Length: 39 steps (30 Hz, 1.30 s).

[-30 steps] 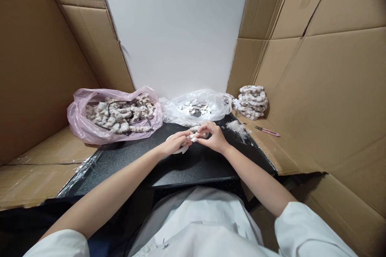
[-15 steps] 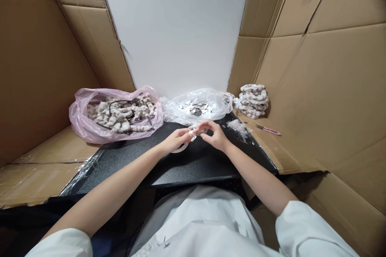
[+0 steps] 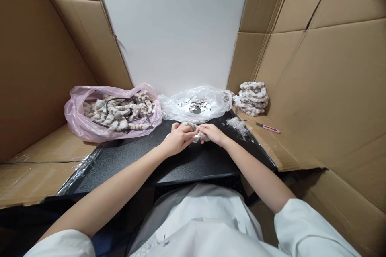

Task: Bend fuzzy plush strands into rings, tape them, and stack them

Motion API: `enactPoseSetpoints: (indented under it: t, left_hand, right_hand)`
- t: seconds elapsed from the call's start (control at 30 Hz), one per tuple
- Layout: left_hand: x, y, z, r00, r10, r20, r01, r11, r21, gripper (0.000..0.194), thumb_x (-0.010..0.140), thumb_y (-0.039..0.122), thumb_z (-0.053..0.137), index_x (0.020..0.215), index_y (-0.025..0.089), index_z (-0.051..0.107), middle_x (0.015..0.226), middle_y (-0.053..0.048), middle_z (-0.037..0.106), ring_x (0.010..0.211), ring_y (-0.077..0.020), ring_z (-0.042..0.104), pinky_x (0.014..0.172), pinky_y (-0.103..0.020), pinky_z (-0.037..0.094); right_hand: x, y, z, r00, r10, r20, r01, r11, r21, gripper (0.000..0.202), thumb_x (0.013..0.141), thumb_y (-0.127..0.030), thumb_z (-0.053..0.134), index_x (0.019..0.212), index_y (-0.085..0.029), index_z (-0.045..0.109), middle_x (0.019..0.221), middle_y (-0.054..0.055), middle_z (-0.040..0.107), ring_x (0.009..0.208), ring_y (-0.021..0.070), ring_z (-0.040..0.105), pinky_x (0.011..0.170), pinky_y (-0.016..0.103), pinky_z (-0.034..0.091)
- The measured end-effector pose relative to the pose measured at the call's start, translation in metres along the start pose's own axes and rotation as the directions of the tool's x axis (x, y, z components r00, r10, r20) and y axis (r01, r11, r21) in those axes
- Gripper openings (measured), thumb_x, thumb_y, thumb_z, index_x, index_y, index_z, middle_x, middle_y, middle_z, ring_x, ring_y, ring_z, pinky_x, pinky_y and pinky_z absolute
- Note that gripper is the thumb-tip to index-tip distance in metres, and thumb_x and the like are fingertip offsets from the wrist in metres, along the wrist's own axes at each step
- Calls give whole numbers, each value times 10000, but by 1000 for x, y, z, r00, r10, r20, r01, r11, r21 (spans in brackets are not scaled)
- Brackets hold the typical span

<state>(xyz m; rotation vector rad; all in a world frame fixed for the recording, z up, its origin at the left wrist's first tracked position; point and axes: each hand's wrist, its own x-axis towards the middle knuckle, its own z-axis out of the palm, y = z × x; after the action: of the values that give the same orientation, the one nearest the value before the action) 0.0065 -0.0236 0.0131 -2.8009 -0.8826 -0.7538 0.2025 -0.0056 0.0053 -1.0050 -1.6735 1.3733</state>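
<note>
Both my hands are together over the middle of the black table. My left hand [image 3: 178, 140] is closed on a fluffy white-and-brown band [image 3: 202, 136], its fingers bent over the near side. From the right, my right hand [image 3: 212, 133] pinches the same band, thumb and fingertips meeting close to the left fingertips. Part of the band shows behind and below the fingers; the rest is hidden. A small white bit shows under the fingertips, too small to make out.
A pink plastic bag [image 3: 74, 118] of fluffy pieces and black bands stands left. A clear bag [image 3: 170, 108] holds small white and metallic pieces [image 3: 199, 104]. Right are stacked fluffy bands [image 3: 253, 98], loose fluff [image 3: 237, 124] and pink-handled thread snips [image 3: 269, 128]. Cardboard walls [image 3: 337, 88] flank the table.
Both hands have come down from a raised pinch around a small white piece and now grip the fluffy band. A white ring-like strip beside the left hand is now mostly hidden.
</note>
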Motion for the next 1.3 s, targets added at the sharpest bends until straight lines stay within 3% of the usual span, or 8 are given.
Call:
enactPoseSetpoints:
  t: [0.17,0.43,0.6,0.9,1.13,1.3]
  left_hand:
    - [-1,1,2,991,75,-114,-62,991,118,307,974,300,413,1161,246,651,907,-53,644,853,-178,525,766,-357,250]
    - [0,6,1,981,121,-150,-89,975,203,312,977,292,416,1194,250,637,907,-60,636,871,-182,527,748,-353,274]
    - [-1,7,3,978,153,-141,-119,967,226,332,986,314,393,1203,226,629,890,-64,637,902,-188,529,760,-337,318]
    - [-2,5,6,991,123,-50,-119,989,85,376,989,343,350,1237,200,593,855,-66,662,919,-206,534,845,-328,382]
    - [-3,5,7,998,-3,-58,4,1000,14,282,945,391,460,877,180,635,839,-67,658,835,-197,544,801,-339,323]
    - [-2,4,7,997,-58,-58,55,996,-65,263,926,391,501,816,181,616,776,-38,640,796,-177,542,830,-351,288]
  right_hand:
    - [-2,-7,2,993,121,-13,-118,984,136,206,733,-366,633,764,-164,610,570,23,667,489,133,580,465,208,358]
    - [-1,-9,0,970,229,-87,-202,948,246,80,672,-209,610,722,-158,645,527,-36,570,464,75,458,464,199,299]
    - [-3,-7,-3,969,233,-78,-207,946,249,209,586,-123,663,791,-161,637,582,-43,584,515,73,486,502,197,316]
    - [-2,1,-6,978,192,-81,-164,948,272,294,509,-85,716,771,-160,605,572,-47,596,500,82,514,485,200,363]
    - [-1,3,0,974,157,-163,-93,934,346,441,403,-76,792,768,-172,564,676,-33,652,582,110,594,527,224,451]
    - [-1,3,5,961,108,-254,-13,937,349,506,378,-130,819,795,-189,539,767,-24,650,647,125,598,587,265,483]
